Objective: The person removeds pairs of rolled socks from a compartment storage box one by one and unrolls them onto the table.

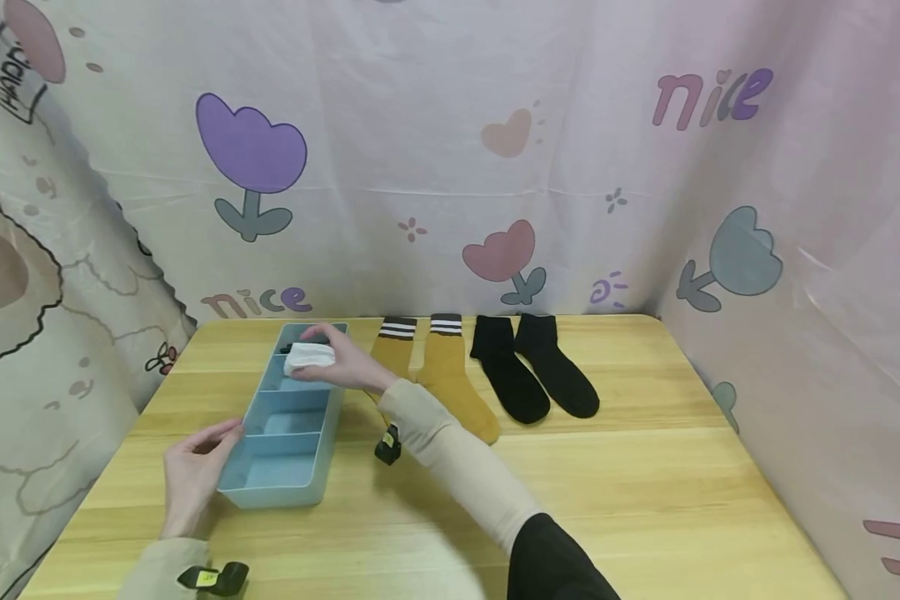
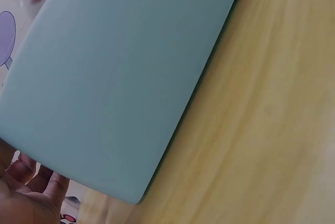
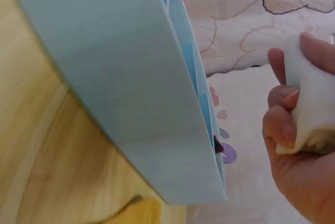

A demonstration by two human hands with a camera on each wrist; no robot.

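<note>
**A white cloth (image 1: pixel 311 356) in the right hand (image 1: pixel 352 364), up over a blue box (image 1: pixel 277 497)**

The white cloth is bunched up small. It is above the far part of the blue box. The right hand grips it, with the thumb on one side and bent fingers on the other, so the gap between them is just as wide as the cloth.

The left hand (image 1: pixel 197 471) is at the left side of the box. Its thumb and fingers are bent close together and pinch the top edge.

The box is long and stands on the left part of the worktop (image 1: pixel 645 500). Thin walls cut it into four parts, in a row from near to far. Something dark (image 3: pixel 218 144) pokes up at the far end, but too little shows to tell what it is.

Just right of the box lie two yellow socks (image 1: pixel 453 387) with dark, white-striped tops. The right arm (image 1: pixel 457 462) hides some of them. Next to them, farther right, are two black socks (image 1: pixel 508 375), lying flat with their toes toward the near side.

Behind the far edge hangs a pale curtain (image 1: pixel 397 125) with flowers, hearts and the word "nice".
</note>
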